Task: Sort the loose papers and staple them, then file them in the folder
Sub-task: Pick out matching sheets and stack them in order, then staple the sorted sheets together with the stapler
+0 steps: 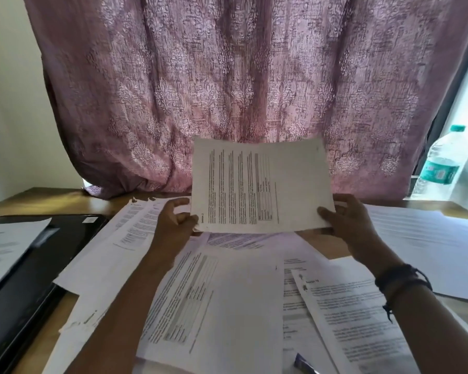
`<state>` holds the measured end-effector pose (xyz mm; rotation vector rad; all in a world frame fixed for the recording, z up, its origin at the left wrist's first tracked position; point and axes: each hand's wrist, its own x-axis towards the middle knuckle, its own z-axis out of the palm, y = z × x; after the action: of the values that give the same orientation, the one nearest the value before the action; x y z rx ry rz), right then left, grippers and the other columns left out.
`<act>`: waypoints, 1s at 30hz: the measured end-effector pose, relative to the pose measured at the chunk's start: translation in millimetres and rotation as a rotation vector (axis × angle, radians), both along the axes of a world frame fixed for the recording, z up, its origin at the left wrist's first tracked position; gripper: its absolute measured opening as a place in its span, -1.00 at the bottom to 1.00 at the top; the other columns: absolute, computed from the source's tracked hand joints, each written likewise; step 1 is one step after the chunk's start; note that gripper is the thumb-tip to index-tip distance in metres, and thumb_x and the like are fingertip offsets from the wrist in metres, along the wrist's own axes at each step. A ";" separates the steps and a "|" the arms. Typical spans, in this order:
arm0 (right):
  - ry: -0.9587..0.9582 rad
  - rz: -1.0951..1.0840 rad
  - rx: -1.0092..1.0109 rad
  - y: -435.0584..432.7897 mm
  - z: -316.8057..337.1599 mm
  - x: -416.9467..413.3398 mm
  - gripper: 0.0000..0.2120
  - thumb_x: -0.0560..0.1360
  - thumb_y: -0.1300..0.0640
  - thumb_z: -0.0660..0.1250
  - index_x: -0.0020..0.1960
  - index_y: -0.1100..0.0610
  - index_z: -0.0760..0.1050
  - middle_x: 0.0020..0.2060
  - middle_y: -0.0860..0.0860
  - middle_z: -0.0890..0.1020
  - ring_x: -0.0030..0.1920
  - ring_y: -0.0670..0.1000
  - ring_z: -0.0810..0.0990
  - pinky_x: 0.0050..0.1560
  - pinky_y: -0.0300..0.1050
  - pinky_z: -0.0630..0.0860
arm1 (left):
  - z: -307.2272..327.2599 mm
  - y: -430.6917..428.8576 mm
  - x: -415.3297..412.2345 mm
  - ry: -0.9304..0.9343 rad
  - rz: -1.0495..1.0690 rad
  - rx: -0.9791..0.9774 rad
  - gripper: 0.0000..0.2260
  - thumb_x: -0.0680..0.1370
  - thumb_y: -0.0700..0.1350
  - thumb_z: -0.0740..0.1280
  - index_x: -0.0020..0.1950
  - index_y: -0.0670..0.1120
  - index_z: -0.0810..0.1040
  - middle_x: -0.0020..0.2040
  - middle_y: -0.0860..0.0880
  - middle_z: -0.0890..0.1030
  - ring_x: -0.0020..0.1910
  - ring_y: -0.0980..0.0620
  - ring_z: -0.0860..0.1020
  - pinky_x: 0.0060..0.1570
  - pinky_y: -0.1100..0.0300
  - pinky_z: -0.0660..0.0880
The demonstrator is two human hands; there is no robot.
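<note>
So, both hands are up off the bench (pixel 52 201), holding one printed sheet (pixel 262 184) between them, turned sideways so the text lines run up and down. The left hand (pixel 173 220) pinches the sheet's lower left corner with curled fingers. The right hand (pixel 346 225) grips the lower right corner, thumb on the front and fingers tucked behind. There are dark wristbands (pixel 400 279) on the right wrist.

Everything else, placed from that sheet:
- Right below it, the loose papers (pixel 227 292) are spread all over the bench, overlapping at odd angles, some with tables printed on them.
- Below and to the left sits a black flat case (pixel 38 265). Folder or laptop, honestly can't tell. One more page (pixel 8 244) lies on its left part.
- Off to the right is a neater white stack (pixel 430 238).
- Behind it hangs a pinkish patterned curtain (pixel 227 76).
- Further right and a bit higher, a clear water bottle (pixel 441 166) with a teal cap and label stands by the window.
- Way below, at the bottom edge, a small bluish thing (pixel 303 363) pokes out from the papers, too blurry to name.
</note>
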<state>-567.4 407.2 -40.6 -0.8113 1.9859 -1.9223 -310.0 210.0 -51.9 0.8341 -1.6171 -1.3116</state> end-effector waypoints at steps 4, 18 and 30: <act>-0.109 0.081 0.131 13.3 2.9 -2.4 -0.81 0.50 0.43 0.33 0.12 0.39 0.48 -0.14 0.19 0.61 -0.23 0.10 0.63 -0.39 -0.19 0.63 | 5.9 5.2 4.9 -0.047 -0.099 0.211 -0.73 0.51 -0.44 0.29 0.11 -0.15 0.45 -0.07 -0.22 0.64 -0.21 -0.11 0.65 -0.29 0.10 0.65; 0.807 0.584 0.854 26.6 65.0 106.8 -0.59 0.45 -0.18 0.37 -0.05 0.18 0.64 -0.21 0.04 0.69 -0.31 -0.10 0.63 -0.30 -0.43 0.52 | 4.4 8.9 2.1 -0.122 -0.268 0.404 -0.79 0.47 -0.29 0.40 0.08 -0.35 0.59 -0.02 -0.24 0.66 -0.22 -0.07 0.63 -0.29 0.23 0.63; 0.798 0.733 1.204 108.3 28.6 161.4 -0.51 0.34 -0.33 0.41 0.06 -0.01 0.47 -0.04 -0.10 0.55 -0.06 -0.08 0.50 -0.13 -0.17 0.47 | 4.4 10.1 4.8 -0.114 -0.332 0.411 -0.80 0.47 -0.40 0.35 0.08 -0.32 0.61 0.05 -0.21 0.64 -0.08 -0.09 0.62 -0.13 0.14 0.64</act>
<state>-406.0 515.5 -11.9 -1.6171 2.1726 0.1493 -305.2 220.1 -47.5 0.9203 -1.6475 -1.9061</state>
